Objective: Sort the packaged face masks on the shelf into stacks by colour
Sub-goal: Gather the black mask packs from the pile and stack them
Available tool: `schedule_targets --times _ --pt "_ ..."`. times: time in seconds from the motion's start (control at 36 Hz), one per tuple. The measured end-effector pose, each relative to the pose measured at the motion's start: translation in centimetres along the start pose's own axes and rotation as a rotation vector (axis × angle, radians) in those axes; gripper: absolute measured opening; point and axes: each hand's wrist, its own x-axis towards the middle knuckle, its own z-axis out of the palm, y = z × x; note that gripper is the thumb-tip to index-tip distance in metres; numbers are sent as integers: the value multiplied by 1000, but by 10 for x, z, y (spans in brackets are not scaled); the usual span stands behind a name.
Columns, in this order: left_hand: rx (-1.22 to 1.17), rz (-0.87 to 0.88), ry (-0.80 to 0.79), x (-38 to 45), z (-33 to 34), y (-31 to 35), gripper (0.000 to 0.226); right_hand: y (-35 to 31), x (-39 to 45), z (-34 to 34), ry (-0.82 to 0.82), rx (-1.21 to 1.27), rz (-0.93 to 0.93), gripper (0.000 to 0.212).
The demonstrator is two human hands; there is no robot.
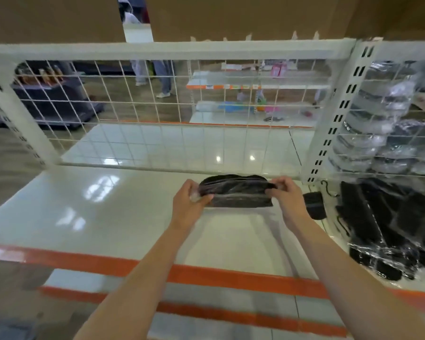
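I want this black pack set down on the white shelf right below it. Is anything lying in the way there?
Nothing visible. The left hand and right hand grip the ends of the black mask pack, and the white shelf beneath looks bare. The black packs pile lies off to the right.

The packaged mask bundle (236,192) is black under glossy clear wrap that shows pale streaks of glare. The shelf (108,217) is glossy white with a bright orange strip along its front edge, and a second orange strip edges the white shelf below. The wire grid panel (157,106) is white, a pattern of open squares. The upright post (339,111) is white with paired black slots. The pile of packaged masks (390,227) at the right is black; the packets (378,114) behind the grid look grey and black.
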Motion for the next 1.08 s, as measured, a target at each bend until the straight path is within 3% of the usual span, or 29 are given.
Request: schedule_targets --times 0.14,0.28,0.36,0.44,0.56,0.69,0.86,0.97,1.08 --pt "-47 -86 -56 -3 -13 -23 51 21 -5 4 -19 -56 93 39" --pt "9 -82 -77 2 -7 -29 28 24 -5 18 -32 -126 76 31" --pt "-83 -128 -55 12 -9 -18 24 11 1 30 16 -41 18 30" --pt "-149 -162 -14 17 -14 -19 35 12 7 35 27 -24 27 35" --pt "-55 -275 -58 10 -14 -37 47 37 11 43 70 -178 159 44" --pt "41 -257 -63 14 -17 -39 40 38 16 77 43 -315 104 26" --pt "53 -181 34 52 -96 -55 30 25 24 154 -116 -400 19 26" --pt "98 -257 79 83 -185 -82 28 32 21 229 -307 -473 -36 29" --pt "317 -315 66 107 -277 -101 38 40 8 322 -455 -580 3 24"
